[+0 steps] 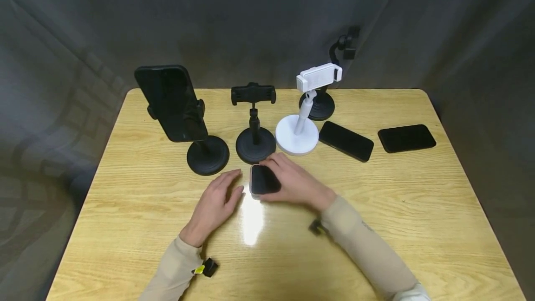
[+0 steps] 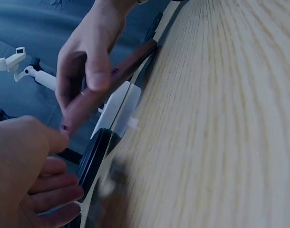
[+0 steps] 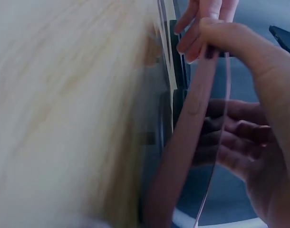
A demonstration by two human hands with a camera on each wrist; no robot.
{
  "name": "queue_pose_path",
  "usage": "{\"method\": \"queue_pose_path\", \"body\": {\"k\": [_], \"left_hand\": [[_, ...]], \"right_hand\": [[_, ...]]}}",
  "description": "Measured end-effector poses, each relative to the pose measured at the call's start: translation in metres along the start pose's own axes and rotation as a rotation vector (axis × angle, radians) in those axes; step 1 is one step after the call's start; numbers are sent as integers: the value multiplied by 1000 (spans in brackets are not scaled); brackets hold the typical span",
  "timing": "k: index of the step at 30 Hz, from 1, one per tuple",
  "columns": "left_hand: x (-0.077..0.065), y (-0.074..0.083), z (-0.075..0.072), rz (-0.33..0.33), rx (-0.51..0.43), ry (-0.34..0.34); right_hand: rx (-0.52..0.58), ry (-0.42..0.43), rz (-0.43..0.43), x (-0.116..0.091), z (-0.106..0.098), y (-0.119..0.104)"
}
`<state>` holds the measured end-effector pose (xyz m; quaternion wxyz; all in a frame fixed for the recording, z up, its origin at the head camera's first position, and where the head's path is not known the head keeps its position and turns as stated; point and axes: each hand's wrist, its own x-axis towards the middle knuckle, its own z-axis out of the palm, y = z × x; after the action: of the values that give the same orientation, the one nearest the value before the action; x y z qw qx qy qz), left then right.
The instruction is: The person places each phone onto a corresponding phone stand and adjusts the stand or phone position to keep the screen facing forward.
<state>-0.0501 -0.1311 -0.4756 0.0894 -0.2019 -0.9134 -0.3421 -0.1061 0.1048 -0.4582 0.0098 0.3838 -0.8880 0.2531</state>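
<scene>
My right hand [image 1: 294, 184] grips a smartphone [image 1: 263, 181] over the table, in front of the middle black phone stand [image 1: 255, 145]. The phone has a dark screen and, in the right wrist view, a pinkish side edge [image 3: 185, 126], with the thumb on that edge and the fingers behind it. Tilted, it shows edge-on above the wood in the left wrist view. Just left of the phone, my left hand [image 1: 212, 206] has its fingers loosely extended and holds nothing. Its thumb tip overlaps the phone's near end in the left wrist view.
At the left, a black stand [image 1: 207, 155] carries an upright black phone [image 1: 171, 103]. Right of the middle stand are a white phone stand [image 1: 296, 134] and another black stand [image 1: 323, 106] behind it. Two dark phones, one nearer [image 1: 346, 141] and one farther right [image 1: 407, 138], lie flat.
</scene>
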Motion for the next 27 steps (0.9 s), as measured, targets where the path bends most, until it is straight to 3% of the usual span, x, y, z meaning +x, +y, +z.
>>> {"method": "queue_pose_path", "body": {"k": [11,20,27], "left_hand": [[0,2,3,22,-28,-41],[3,10,6,95,-74,-95],[6,18,10,116,-125,-103]], "right_hand": [[134,113,38,-5,-14,-9],[242,234,-50,-6,-22,-13],[341,308,-50,-7,-28,-19]]}}
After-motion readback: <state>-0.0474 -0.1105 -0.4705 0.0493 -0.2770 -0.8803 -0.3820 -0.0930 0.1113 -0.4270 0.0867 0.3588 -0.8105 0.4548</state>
